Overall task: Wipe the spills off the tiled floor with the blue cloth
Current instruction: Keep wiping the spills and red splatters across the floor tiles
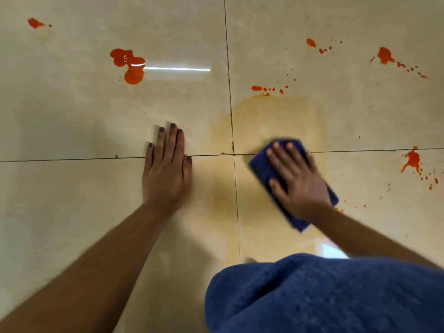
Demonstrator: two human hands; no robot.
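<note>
My right hand point(298, 179) presses flat on the folded blue cloth point(260, 165), just right of where the grout lines cross on the beige tiled floor point(72, 116). My left hand point(167, 167) lies flat on the floor, fingers spread, holding nothing. A pale orange smear point(271, 114) surrounds the cloth. A large red puddle point(129, 64) lies far left of centre. Red splatters sit at the far left point(36, 23), above the smear point(266, 88), at the upper right point(385, 56) and at the right point(412, 161).
A dark blue fuzzy fabric point(324, 296), clothing on my body, fills the lower right. Small red drops point(320, 46) dot the upper right tile. A bright light streak point(177, 68) reflects off the floor.
</note>
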